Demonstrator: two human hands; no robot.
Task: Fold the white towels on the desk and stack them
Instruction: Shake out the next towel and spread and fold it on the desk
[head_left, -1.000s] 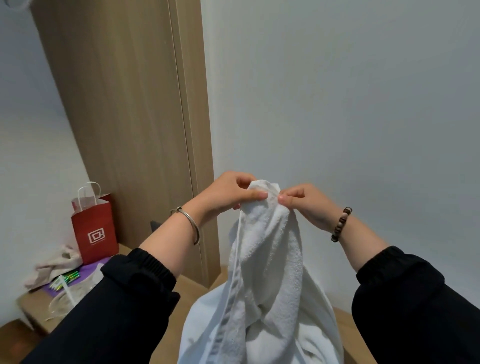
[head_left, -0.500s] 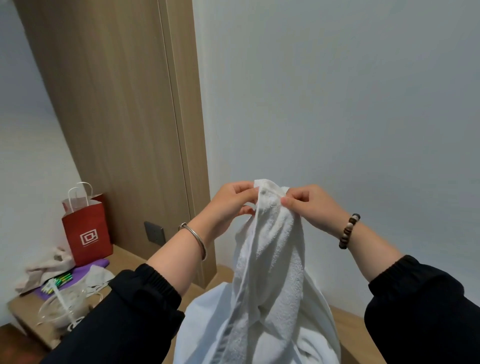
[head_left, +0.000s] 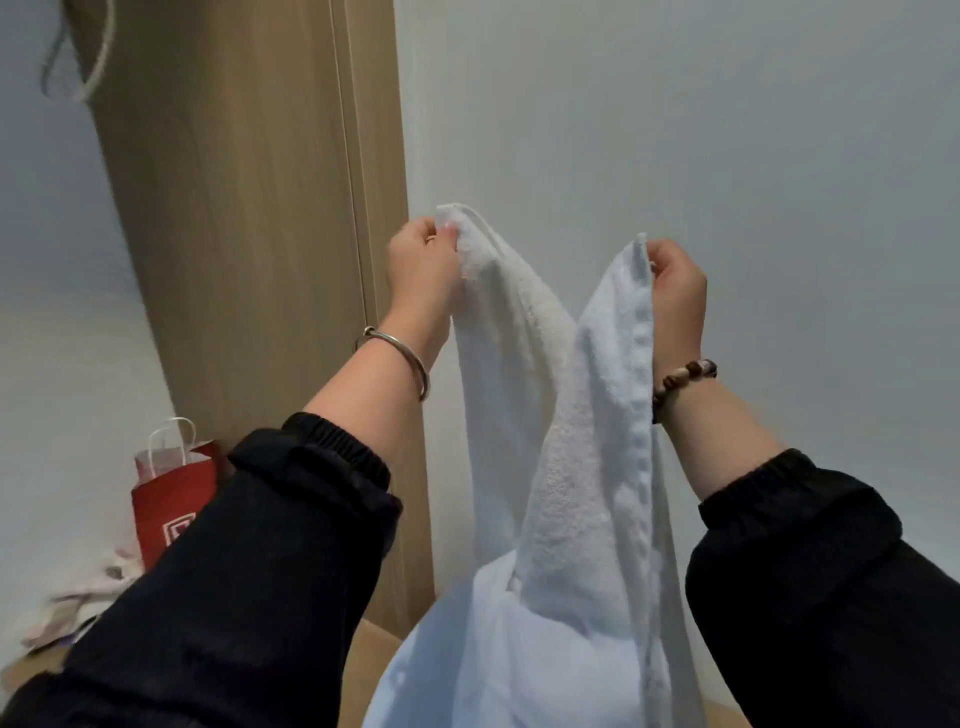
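Wood panel (head_left: 234, 260) behind, red paper bag (head_left: 171, 501) at 8 o'clock. Left hand (head_left: 423, 270) at 11 pinched one top corner of the white towel (head_left: 571, 467), right hand (head_left: 675, 296) at 2 pinched the other; it hung toward the desk (head_left: 371, 670) at 6. Opening-out step, I'd guess; next needs those corners pulled level.

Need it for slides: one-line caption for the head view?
Raised and apart, the left hand and right hand each pinch the top edge of a white towel hanging toward the desk.
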